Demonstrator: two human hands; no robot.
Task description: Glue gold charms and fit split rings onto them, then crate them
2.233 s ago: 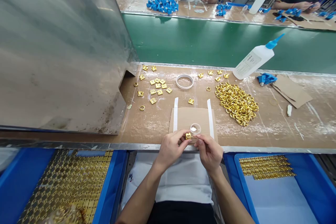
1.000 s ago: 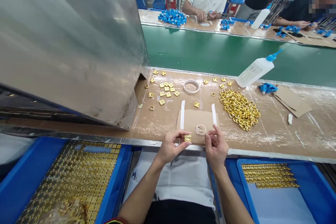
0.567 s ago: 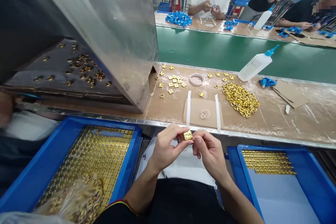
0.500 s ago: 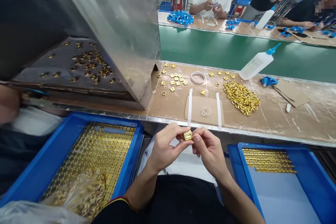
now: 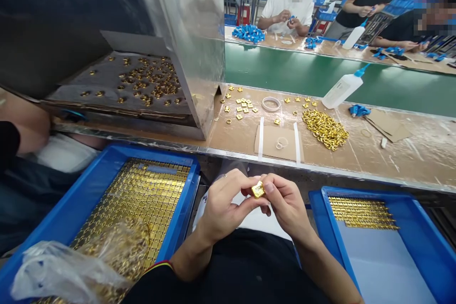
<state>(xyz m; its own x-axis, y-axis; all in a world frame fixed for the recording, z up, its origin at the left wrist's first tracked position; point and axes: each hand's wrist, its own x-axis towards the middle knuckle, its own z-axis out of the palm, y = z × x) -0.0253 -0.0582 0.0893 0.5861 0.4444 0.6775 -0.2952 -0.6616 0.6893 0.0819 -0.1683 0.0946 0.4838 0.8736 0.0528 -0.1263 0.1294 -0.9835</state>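
A small shiny gold square piece (image 5: 258, 190) is pinched between my two hands, over my lap in front of the bench edge. My left hand (image 5: 225, 204) grips it from the left with thumb and forefinger. My right hand (image 5: 288, 203) has its thumb and fingers closed on the right side of the same piece. On the bench beyond lie a taped-down cardboard pad (image 5: 280, 144), a heap of gold rings (image 5: 325, 129) and several loose gold square pieces (image 5: 245, 107).
A metal booth (image 5: 204, 52) with many gold pieces inside stands at left. Blue trays sit on both sides: the left tray (image 5: 194, 171) holds gold pieces and a plastic bag (image 5: 60, 270), the right tray (image 5: 326, 218) gold rows. A squeeze bottle (image 5: 342, 91) leans beyond. Co-workers (image 5: 285, 9) sit across the green belt (image 5: 278, 64).
The gold piece has been turned between my fingers, its bright face now tilted differently. My right thumb lies further over it. The camera view has shifted slightly left.
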